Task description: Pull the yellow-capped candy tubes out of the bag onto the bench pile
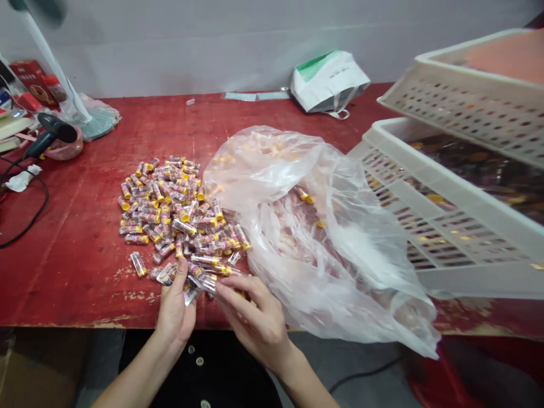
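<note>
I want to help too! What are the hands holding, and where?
The left hand and right hand grip tubes between them, fingers at their ends.

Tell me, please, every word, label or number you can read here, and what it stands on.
Nothing can be read for certain.
Print on the red box: blurred.
Print on the white bag: too small.
Labels on the yellow-capped tubes: too small, also on those held by left hand and right hand.

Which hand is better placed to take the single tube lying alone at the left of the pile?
Left, probably. The left hand sits at the near-left edge of the pile, close to the lone tube; the right hand is farther right, beside the plastic bag.
</note>
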{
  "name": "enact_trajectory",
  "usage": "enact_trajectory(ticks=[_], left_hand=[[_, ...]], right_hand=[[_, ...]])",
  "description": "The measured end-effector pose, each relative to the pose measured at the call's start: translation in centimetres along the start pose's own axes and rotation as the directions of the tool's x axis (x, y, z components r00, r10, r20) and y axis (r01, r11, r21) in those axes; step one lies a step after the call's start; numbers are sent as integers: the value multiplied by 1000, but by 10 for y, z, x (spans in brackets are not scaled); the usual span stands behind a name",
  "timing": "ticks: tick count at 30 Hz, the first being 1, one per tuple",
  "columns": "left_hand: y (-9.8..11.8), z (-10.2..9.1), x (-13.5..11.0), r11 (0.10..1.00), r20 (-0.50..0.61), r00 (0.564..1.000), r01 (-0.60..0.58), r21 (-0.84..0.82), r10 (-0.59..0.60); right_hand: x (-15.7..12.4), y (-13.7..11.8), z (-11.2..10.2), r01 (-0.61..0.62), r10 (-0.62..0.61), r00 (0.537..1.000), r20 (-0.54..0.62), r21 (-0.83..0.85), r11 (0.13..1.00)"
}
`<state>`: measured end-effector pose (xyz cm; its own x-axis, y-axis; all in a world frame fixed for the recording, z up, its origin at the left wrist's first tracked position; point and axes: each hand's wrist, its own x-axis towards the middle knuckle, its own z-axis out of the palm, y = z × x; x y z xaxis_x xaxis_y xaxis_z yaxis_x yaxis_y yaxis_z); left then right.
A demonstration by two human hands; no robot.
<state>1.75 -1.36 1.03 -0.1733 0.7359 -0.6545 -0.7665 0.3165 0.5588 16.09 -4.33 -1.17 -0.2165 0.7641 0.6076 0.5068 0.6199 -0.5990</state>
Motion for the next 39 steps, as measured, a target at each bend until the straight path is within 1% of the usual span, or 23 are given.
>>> enact_trajectory(ticks=[1, 2, 4, 5, 7, 8, 9, 10, 12, 14, 16, 18, 21, 24, 27, 31, 34, 35, 36, 37, 38, 39], left_hand=[[-2, 0, -1, 1000, 16, 1000, -8, 6, 8], [-4, 0, -3, 1000, 44, 999, -17, 16, 16], [-7, 0, -6, 999, 111, 993, -31, 39, 26], [-8, 0, -6, 998, 132, 991, -39, 50, 32], [-9, 0, -6, 996, 140, 989, -65, 68, 55], [-9, 0, -6, 994, 137, 988, -83, 76, 72], [-9, -1, -5, 991, 140, 986, -100, 85, 87], [-10, -2, -5, 989, 148, 984, -114, 98, 99], [-12, -4, -5, 982, 175, 978, -137, 127, 113], [-14, -5, -6, 976, 189, 973, -158, 149, 129], [-16, -5, -7, 971, 190, 972, -174, 163, 142], [-16, -4, -8, 968, 189, 971, -181, 173, 148], [-16, 0, -7, 966, 192, 971, -181, 183, 146], [-16, 2, -4, 965, 183, 972, -183, 190, 148], [-18, 4, -1, 962, 175, 971, -195, 192, 162], [-20, 8, 1, 956, 207, 963, -214, 201, 172], [-13, 14, 3, 958, 230, 964, -187, 218, 136], [-9, 16, 5, 961, 227, 967, -164, 222, 113], [-4, 17, 7, 964, 216, 972, -140, 224, 91], [1, 17, 9, 967, 200, 977, -121, 225, 75], [5, 17, 13, 967, 183, 981, -112, 227, 70], [9, 16, 16, 967, 168, 983, -111, 230, 73]], right_hand=[[0, 0, -2, 14, -14, 1000, -11, -18, 1000], [0, -1, -3, 1, -1, 999, -37, -13, 1000], [-1, -4, -4, -85, 89, 994, -68, 58, 995], [-2, -6, -5, -143, 148, 988, -44, 106, 984], [-3, -8, -8, -240, 233, 971, 61, 187, 953], [-4, -9, -10, -275, 255, 960, 114, 219, 936], [-4, -9, -11, -296, 267, 953, 143, 251, 922], [-3, -9, -11, -300, 270, 953, 140, 287, 910], [-1, -9, -9, -287, 279, 957, 77, 354, 890], [2, -10, -5, -264, 295, 955, -19, 397, 879], [4, -10, 0, -255, 326, 939, -109, 414, 873], [4, -10, 4, -264, 358, 920, -162, 422, 868], [3, -8, 9, -280, 395, 893, -216, 420, 863], [3, -3, 12, -271, 406, 874, -267, 424, 864], [3, 1, 13, -269, 416, 863, -285, 437, 858], [3, 2, 17, -269, 422, 857, -296, 442, 856], [12, 8, 17, -287, 438, 828, -351, 406, 868], [18, 14, 13, -298, 433, 826, -361, 371, 879], [27, 24, 7, -317, 419, 836, -355, 311, 896], [36, 36, -3, -355, 404, 855, -324, 203, 913], [47, 51, -15, -400, 399, 875, -272, 55, 915], [60, 69, -30, -440, 411, 885, -218, -105, 892]])
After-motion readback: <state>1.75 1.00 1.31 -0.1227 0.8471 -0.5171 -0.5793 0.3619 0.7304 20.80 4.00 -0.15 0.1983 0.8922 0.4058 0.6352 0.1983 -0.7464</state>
